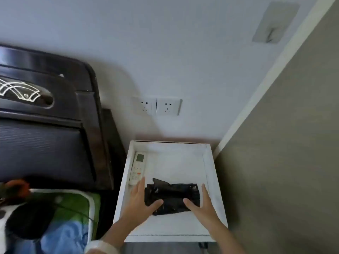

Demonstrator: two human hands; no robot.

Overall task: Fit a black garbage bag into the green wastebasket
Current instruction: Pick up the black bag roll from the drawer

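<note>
A folded stack of black garbage bags (174, 194) lies on top of a white bedside cabinet (212, 180) with raised rims. My left hand (141, 200) rests at the stack's left edge, thumb laid on the black plastic. At the stack's right edge is my right hand (200, 202), its thumb also on the plastic. Both hands have their fingers spread and flank the stack without lifting it. The green wastebasket is not in view.
A white remote control (137, 168) lies along the cabinet's left rim, just beyond my left fingertips. A dark padded headboard (45, 125) and a colourful pillow (60, 217) fill the left. Two wall sockets (157, 106) sit above the cabinet. A grey wall (284, 162) closes the right.
</note>
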